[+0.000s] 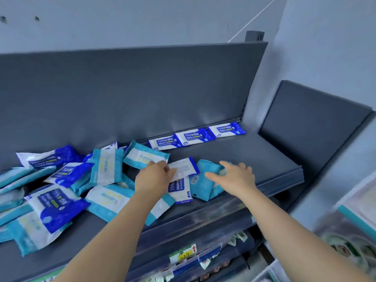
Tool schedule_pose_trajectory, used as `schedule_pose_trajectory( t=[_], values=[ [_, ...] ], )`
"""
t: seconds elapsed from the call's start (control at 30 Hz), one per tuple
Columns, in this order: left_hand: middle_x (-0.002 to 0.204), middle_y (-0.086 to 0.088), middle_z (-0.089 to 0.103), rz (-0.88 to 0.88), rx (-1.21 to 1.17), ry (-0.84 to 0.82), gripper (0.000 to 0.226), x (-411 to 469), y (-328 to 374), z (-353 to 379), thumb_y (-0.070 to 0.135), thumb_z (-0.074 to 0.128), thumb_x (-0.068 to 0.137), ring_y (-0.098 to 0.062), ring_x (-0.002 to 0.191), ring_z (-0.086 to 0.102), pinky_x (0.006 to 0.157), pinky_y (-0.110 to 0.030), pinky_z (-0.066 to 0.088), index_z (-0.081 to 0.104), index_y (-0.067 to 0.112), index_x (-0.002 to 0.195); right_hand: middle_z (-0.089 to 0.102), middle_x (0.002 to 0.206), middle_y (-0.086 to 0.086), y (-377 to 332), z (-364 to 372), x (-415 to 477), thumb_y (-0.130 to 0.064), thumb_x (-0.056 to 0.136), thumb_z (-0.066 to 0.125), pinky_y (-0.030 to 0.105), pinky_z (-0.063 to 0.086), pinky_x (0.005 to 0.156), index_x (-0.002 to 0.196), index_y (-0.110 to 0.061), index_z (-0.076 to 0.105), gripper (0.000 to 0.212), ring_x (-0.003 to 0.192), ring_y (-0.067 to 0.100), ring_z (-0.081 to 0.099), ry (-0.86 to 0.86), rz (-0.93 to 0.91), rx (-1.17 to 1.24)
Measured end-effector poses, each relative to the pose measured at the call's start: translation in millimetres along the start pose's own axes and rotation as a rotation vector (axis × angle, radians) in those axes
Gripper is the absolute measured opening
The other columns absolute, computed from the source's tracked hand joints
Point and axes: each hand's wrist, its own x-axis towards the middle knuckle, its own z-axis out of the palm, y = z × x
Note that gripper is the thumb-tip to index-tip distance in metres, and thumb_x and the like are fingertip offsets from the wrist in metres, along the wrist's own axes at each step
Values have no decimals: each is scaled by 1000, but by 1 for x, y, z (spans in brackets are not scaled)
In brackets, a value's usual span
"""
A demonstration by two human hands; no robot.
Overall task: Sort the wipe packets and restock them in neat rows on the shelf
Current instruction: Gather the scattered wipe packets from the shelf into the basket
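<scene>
Fingers of our left hand (155,176) pinch a white packet (184,167); our right hand (234,176) hovers spread over a teal packet (205,186) on the shelf (254,159).

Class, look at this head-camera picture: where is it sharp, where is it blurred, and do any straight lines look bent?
Head view: the three dark-blue wipe packets at the back are sharp; the lower shelves and right edge are blurred; the shelf and back panel tilt from wide-angle distortion.
</scene>
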Motion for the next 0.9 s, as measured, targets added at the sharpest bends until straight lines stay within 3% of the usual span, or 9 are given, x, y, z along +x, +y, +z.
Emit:
schedule_pose_trajectory(
  t=[0.07,0.17,0.27,0.4,0.5,0.6,0.7,0.8,0.9],
  values=[
    [106,-4,59,-9,33,-47,38,7,1,-3,56,55,88,-25,90,60,75,-32,46,56,19,97,39,138,13,-5,2,4,-60,77,65,39,37,103,144,-35,38,76,127,32,37,-27,-25,209],
    [106,-3,58,-57,77,-119,63,16,2,-10,66,62,78,-25,100,59,73,-30,41,48,12,108,43,137,6,-8,1,6,-36,75,79,28,42,92,142,-27,43,77,119,19,47,-33,-40,467],
    [92,-2,55,-44,156,-174,64,23,6,-13,71,58,78,-21,86,56,69,-28,41,45,12,100,52,134,1,-8,1,14,-24,71,84,23,42,83,139,-20,48,77,109,12,53,-14,-16,613],
    [89,-3,62,-46,-155,-227,56,35,8,1,60,69,75,-21,74,64,68,-33,52,49,12,96,61,114,7,-7,9,23,-15,79,77,21,46,65,131,-16,53,57,89,11,61,-56,63,883],
    [92,-7,67,-79,-369,-205,54,39,12,10,56,76,71,-23,73,70,74,-40,59,52,14,96,67,112,4,-6,10,32,-29,84,71,32,54,73,129,-17,54,49,94,18,67,-100,104,1066],
    [87,-3,68,-51,-451,-183,53,42,20,20,54,80,67,-21,75,70,72,-41,60,59,16,96,62,109,-5,-9,1,41,-48,72,78,30,52,66,119,-24,51,60,92,14,65,-107,82,1023],
    [97,-2,68,-40,-536,-147,53,41,31,28,52,81,66,-20,84,68,77,-40,58,61,16,101,56,112,-4,-9,-6,52,-34,69,85,34,54,71,118,-30,45,64,91,15,62,-21,63,891],
    [103,-1,62,-114,-245,-102,67,35,41,24,68,70,67,-20,91,61,74,-31,47,56,15,106,55,116,-2,-2,-9,63,-28,67,87,37,56,76,117,-31,45,66,95,20,63,-29,60,886],
    [83,2,58,-183,-121,-138,64,33,57,17,74,61,70,-19,80,55,67,-29,40,52,14,90,59,113,-2,7,-8,68,-24,69,86,35,54,74,118,-26,47,62,94,17,64,-7,67,995]
  ],
)
